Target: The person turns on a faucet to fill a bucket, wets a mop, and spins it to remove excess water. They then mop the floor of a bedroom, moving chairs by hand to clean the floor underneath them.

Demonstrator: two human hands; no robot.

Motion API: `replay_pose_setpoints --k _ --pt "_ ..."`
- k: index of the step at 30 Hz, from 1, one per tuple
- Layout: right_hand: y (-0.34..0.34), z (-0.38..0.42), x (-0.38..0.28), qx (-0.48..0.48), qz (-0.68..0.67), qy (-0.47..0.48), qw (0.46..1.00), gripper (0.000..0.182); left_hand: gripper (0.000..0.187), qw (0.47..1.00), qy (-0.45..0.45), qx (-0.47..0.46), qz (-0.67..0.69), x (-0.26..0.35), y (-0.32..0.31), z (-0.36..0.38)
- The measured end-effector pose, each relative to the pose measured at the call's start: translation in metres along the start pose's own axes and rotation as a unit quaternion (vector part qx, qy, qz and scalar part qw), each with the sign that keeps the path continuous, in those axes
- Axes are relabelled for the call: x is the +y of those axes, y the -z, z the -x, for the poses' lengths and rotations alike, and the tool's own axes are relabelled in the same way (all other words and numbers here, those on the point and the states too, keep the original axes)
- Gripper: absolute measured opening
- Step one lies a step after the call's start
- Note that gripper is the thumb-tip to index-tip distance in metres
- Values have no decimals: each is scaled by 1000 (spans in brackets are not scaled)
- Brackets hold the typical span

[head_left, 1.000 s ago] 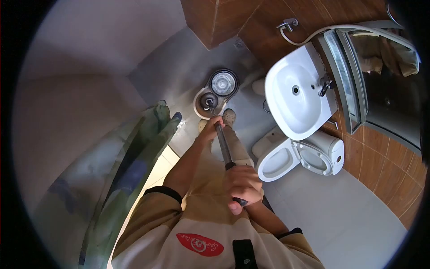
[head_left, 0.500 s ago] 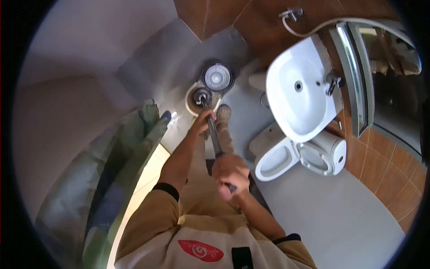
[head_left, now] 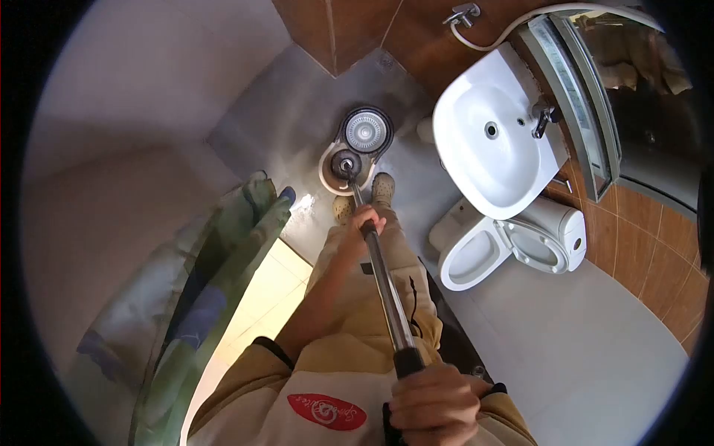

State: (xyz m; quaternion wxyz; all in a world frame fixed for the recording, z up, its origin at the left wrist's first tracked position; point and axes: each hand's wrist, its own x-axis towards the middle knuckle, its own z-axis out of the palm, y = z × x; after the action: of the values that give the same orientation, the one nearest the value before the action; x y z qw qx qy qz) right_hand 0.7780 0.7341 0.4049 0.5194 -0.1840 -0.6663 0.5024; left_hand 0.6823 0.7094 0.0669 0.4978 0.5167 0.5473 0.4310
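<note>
Status: mop head is down in the round compartment of the spin-mop bucket, beside the spinner basket, not seated in it. Whether any floor has been wiped cannot be told.

Hands: left hand wraps the lower part of the mop pole; right hand grips its upper end.

Surface: bucket stands on grey floor, just ahead of the clogs; bright patch near the curtain, wetness or glare unclear.

Room: bathroom; washbasin, toilet, mirror cabinet, brown tiled wall.
</note>
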Motion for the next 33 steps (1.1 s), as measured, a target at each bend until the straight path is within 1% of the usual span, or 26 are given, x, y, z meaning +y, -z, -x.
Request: replay_pose_setpoints --k 2,3,5,6,7,8,9,13,15,16,17,19,22,25,27,28,29,31,33 --pt "-7 5 13 43 3 16 999 24 23 998 32 -7 46 -10 4 -6" --pt "-8 10 20 44 2 16 999 24 23 998 33 -7 44 -16 6 -7" --pt "-7 21 35 16 -22 24 999 25 22 999 22 -22 16 -30 6 -12" --pt "-9 23 42 38 -16 31 999 28 22 999 23 -24 18 -41 3 -12" --pt "-10 28 50 37 -14 26 999 28 21 996 63 -32 58 -53 1 -12" --pt "-11 34 60 57 -11 35 998 27 21 989 102 -39 96 -59 2 -15" --pt "-11 37 68 76 -9 45 996 27 21 989 104 -38 97 -65 4 -18" --pt "0 41 92 58 -5 18 998 28 21 992 88 -77 39 -76 8 -35" --pt "2 45 106 86 5 42 995 27 22 993 77 -89 17 -89 8 -40" --pt "2 48 111 105 18 36 994 26 22 993 61 -100 6 -95 7 -44" --pt "3 52 116 104 21 37 994 26 23 993 44 -111 -5 -102 4 -46" --pt "3 63 127 137 18 44 989 26 23 993 47 -109 -13 -115 0 -45" --pt "3 76 141 137 27 42 989 26 24 989 61 -133 -35 -138 0 -45" --pt "1 82 156 137 29 39 989 27 24 989 34 -138 -48 -165 -1 -46" --pt "-1 97 167 131 54 54 989 26 22 991 16 -124 -49 -203 -6 -37" --pt "-1 106 166 119 44 6 992 23 22 990 -120 -28 68 -233 -16 -28" --pt "-1 111 160 123 47 3 991 23 21 996 -76 -42 17 -211 -7 -25" --pt "-2 113 143 117 114 -132 978 18 21 985 19 -86 -151 -143 10 -27" --pt "11 98 86 57 104 -150 982 17 21 996 -59 -7 -61 -82 1 -11"
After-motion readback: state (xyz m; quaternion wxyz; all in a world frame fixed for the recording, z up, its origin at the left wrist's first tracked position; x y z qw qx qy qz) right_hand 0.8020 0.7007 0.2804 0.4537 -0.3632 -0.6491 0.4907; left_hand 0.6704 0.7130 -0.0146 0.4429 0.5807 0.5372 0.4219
